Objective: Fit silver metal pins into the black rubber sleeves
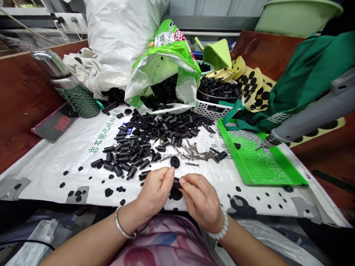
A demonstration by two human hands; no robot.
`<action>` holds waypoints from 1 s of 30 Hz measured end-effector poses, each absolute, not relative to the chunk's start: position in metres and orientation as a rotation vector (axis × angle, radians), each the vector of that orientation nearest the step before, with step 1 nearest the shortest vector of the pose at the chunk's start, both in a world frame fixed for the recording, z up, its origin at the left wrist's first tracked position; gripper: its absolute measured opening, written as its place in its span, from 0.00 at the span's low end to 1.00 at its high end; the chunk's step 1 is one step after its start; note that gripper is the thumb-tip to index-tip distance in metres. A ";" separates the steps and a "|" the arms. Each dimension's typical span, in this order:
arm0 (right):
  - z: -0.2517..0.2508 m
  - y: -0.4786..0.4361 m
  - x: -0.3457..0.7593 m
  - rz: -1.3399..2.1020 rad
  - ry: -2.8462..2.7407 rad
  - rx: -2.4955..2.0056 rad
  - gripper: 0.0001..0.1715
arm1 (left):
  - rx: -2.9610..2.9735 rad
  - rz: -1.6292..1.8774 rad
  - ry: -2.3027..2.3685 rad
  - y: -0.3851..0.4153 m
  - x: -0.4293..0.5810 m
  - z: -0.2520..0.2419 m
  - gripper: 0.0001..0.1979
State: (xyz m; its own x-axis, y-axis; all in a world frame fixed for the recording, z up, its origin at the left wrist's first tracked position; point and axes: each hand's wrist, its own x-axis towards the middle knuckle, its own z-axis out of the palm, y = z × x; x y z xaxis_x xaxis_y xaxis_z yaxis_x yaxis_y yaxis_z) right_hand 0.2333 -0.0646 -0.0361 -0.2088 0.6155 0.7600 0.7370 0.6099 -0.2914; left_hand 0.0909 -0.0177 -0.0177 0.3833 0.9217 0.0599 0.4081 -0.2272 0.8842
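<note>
My left hand (pixel 156 190) and my right hand (pixel 201 199) meet near the table's front edge, both pinched on one small black plastic part (pixel 176 182) held between their fingertips. A round black cap (pixel 175 161) lies just beyond them on the white sheet (pixel 55 170). Further out spreads a pile of black plastic tubes (pixel 146 140), with small metal clips (pixel 194 151) to its right. A silver bangle is on my left wrist, a white bead bracelet on my right.
A green tray (pixel 257 166) holding small screws lies at the right, a grey electric screwdriver (pixel 307 118) hanging over it. Behind stand a green-white bag (pixel 166 70), a white basket of black parts (pixel 219 98), a steel flask (pixel 66 85) and a phone (pixel 54 123).
</note>
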 end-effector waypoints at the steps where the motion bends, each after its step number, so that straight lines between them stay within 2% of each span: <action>1: -0.036 -0.064 0.234 -0.176 -1.916 -1.069 0.23 | 1.773 0.757 1.165 -0.018 0.091 -0.017 0.21; 6: -0.035 -0.063 0.234 -0.085 -1.854 -1.086 0.19 | 1.739 0.755 1.180 -0.018 0.092 -0.014 0.21; 18: -0.027 -0.067 0.231 0.596 -1.586 -1.165 0.08 | 2.164 0.871 1.121 -0.021 0.086 -0.017 0.16; 24: -0.026 -0.068 0.232 0.924 -1.515 -1.264 0.08 | 2.390 0.881 1.060 -0.018 0.082 -0.021 0.16; 30: -0.022 -0.070 0.230 0.957 -1.553 -1.261 0.09 | 2.299 0.857 1.055 -0.016 0.082 -0.022 0.16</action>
State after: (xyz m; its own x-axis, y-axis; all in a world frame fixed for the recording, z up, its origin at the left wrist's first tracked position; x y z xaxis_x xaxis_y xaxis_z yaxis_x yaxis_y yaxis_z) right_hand 0.2303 -0.0699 -0.0219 -0.0844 0.9826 0.1652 0.2938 0.1830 -0.9382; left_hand 0.0817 -0.0162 -0.0216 0.5099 0.7888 0.3432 0.4977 -0.5959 0.6303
